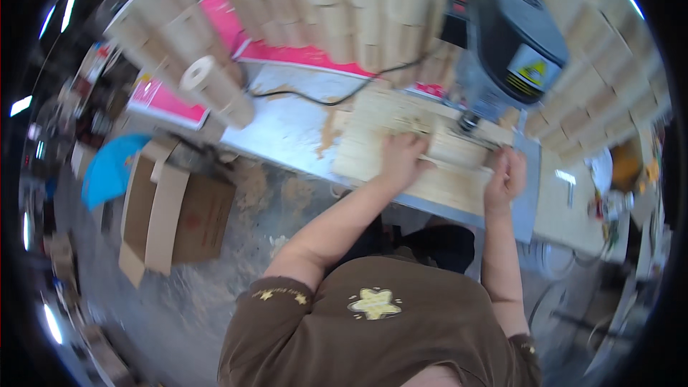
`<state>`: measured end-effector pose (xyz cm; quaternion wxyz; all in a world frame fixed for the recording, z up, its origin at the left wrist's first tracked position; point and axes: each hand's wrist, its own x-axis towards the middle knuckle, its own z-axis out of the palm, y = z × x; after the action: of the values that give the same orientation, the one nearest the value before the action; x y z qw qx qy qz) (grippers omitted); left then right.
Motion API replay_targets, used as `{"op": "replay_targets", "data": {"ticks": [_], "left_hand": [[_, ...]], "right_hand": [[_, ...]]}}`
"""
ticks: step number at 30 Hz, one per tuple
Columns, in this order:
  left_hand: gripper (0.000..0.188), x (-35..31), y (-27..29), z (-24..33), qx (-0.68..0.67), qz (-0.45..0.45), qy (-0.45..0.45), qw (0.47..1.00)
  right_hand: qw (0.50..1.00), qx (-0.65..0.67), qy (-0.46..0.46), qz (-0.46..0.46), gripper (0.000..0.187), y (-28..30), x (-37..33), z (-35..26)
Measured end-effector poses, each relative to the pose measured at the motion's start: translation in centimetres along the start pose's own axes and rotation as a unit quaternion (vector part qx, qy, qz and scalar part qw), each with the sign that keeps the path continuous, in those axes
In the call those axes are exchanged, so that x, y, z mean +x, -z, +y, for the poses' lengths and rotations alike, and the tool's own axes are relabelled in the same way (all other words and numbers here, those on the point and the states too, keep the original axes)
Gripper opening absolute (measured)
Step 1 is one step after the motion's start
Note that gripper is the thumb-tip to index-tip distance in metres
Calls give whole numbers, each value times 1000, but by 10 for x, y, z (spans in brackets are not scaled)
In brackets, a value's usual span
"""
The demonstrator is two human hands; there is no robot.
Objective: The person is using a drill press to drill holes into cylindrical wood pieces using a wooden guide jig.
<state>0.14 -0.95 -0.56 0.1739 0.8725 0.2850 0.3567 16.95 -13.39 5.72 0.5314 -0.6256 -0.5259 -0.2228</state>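
A pale wooden cylinder (459, 152) lies on its side on a wooden board (362, 125), below the chuck (469, 122) of a dark grey bench drill (519, 39). At the cylinder's left end my left hand (405, 159) is closed on it, with the thumb toward the near side. Wood shavings (414, 123) lie just beyond those fingers. My right hand (507, 176) is by the right end of the cylinder, its fingers curled in. What they grip, if anything, is hidden and blurred. A metal bar (481, 139) runs behind the cylinder toward that hand.
Stacked wooden cylinders (344, 0) form a wall behind the table, on pink-and-white sheets (308, 55). One cylinder (218, 92) stands at the table's left end. A black cable (315, 100) crosses the white tabletop (279, 132). On the floor at left is an open cardboard box (193, 218).
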Motion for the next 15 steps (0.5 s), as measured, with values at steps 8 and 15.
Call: {"op": "replay_targets", "data": {"ticks": [8,15], "left_hand": [[67,-4,-9,0,-15,-17,33,999],[66,0,-8,3,-78,-36,69,994]], "right_hand": [[998,38,-43,13,20,39,42,17],[983,-77,-118,-114,29,41,216,81]]}}
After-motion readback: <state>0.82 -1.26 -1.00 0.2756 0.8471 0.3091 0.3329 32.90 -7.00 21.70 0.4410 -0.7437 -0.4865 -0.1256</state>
